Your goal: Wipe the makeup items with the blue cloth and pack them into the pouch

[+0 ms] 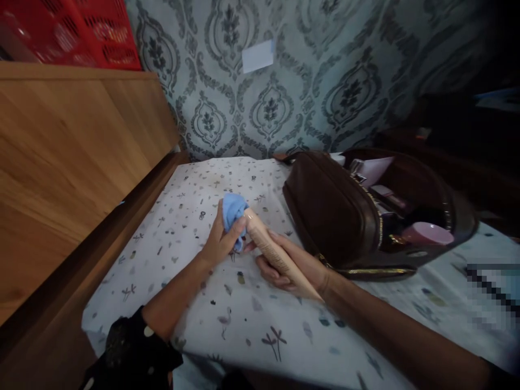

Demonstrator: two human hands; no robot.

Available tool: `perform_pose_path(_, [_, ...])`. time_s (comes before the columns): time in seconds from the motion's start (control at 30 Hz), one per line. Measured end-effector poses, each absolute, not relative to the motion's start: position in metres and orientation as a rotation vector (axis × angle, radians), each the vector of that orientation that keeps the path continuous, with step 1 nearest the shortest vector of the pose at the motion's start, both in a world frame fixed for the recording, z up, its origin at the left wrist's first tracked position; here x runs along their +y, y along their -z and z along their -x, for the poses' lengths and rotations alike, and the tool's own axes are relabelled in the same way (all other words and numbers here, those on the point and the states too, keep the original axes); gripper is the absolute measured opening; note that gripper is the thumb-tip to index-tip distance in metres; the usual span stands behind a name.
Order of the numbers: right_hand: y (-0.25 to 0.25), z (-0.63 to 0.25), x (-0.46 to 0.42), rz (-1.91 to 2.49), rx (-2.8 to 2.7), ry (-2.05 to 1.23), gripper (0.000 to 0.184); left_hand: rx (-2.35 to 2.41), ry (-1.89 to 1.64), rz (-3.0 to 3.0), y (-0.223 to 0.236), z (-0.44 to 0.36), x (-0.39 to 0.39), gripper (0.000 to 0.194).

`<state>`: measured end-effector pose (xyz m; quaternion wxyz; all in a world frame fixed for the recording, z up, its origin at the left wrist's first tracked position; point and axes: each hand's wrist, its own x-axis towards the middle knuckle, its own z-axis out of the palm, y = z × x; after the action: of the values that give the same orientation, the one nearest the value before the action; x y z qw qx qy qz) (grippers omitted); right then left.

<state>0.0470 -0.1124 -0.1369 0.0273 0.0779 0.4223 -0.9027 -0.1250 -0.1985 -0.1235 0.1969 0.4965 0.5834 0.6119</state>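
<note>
Both my hands are busy above the desk (162, 260), over its white patterned cover. Left hand (215, 244) clutches a blue cloth (233, 208) against the far end of a beige tube (276, 254). Right hand (300, 259) grips the tube's body, held slantwise, print showing. Brown bag (329, 208) sits open, to the right.

A beige tube (266, 244) with small printed lettering lies slanted within the right fingers (271, 270), its tapered end running out beyond them on the near side. A light-blue cloth (234, 207) sits crumpled in the left fingers (234, 232), against the tube's far end.
</note>
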Motion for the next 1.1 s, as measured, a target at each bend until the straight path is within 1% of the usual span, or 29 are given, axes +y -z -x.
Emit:
perform_pose_path(0.17, [0.141, -0.049, -0.106, -0.181, 1.243, 2.722, 0.061, 1.550, -1.575, -1.541, 0.113, 0.133, -0.199, 0.045])
perform_pose_path(0.4, [0.137, -0.049, -0.108, -0.355, 1.287, 2.648, 0.056, 1.479, -1.415, -1.547, 0.105, 0.137, -0.199, 0.032])
perform_pose_path(0.47, [0.134, -0.049, -0.111, -0.436, 1.374, 2.623, 0.059, 1.495, -1.380, -1.554, 0.103, 0.136, -0.200, 0.031])
perform_pose_path(0.6, [0.131, -0.048, -0.122, -0.650, 1.716, 2.552, 0.063, 1.514, -1.317, -1.609, 0.100, 0.136, -0.199, 0.035])
perform_pose_path(0.7, [0.131, -0.047, -0.127, -0.712, 1.818, 2.537, 0.060, 1.533, -1.291, -1.602, 0.101, 0.139, -0.199, 0.039])
perform_pose_path(0.8, [0.134, -0.049, -0.125, -0.583, 1.724, 2.614, 0.058, 1.518, -1.321, -1.595, 0.100, 0.142, -0.199, 0.040])
perform_pose_path(0.93, [0.137, -0.054, -0.118, -0.299, 1.478, 2.667, 0.076, 1.460, -1.436, -1.616, 0.098, 0.146, -0.200, 0.037])
perform_pose_path(1.0, [0.136, -0.056, -0.116, -0.228, 1.432, 2.657, 0.081, 1.450, -1.490, -1.612, 0.096, 0.147, -0.200, 0.037])
perform_pose_path(1.1, [0.135, -0.060, -0.116, -0.233, 1.405, 2.655, 0.077, 1.484, -1.566, -1.591, 0.095, 0.148, -0.201, 0.038])
